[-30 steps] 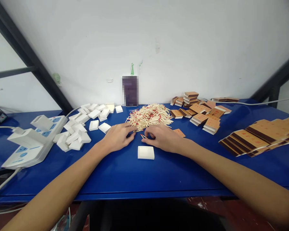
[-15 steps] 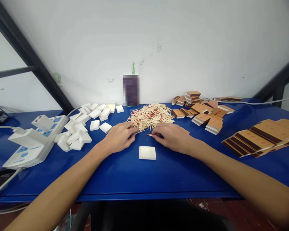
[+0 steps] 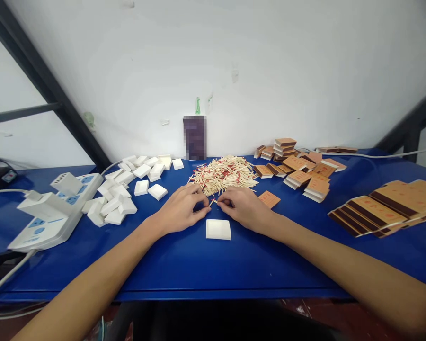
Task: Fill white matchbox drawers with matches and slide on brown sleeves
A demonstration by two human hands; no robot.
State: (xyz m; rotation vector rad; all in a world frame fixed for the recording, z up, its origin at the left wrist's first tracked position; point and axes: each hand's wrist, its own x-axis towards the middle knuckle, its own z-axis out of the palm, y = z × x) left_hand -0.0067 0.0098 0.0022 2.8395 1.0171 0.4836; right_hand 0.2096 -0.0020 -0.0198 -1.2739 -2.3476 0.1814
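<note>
My left hand [image 3: 184, 207] is at the near edge of a pile of red-tipped matches [image 3: 227, 175]. Its thumb and fingertips are pinched on a match [image 3: 212, 202]. Close on its right, my right hand [image 3: 244, 207] has thumb and forefinger closed around another match, whose end pokes out toward the left hand. A white open matchbox tray [image 3: 218, 229] lies on the blue table just below both hands. Partly behind my right hand lies a flat orange matchbox sleeve [image 3: 270, 199].
White matchbox trays [image 3: 119, 192] lie heaped on the left, beside a power strip [image 3: 57, 213] with plugs and cables. Orange matchboxes [image 3: 298, 177] are piled at the back right. Overlapping flattened sleeves [image 3: 386, 208] lie at the far right. A blurred dark panel [image 3: 195, 137] stands against the wall.
Both hands have drawn closer together in front of the pile, the right one moving left with its match. The left thumb and fingers now pinch a match. The view has shifted slightly.
</note>
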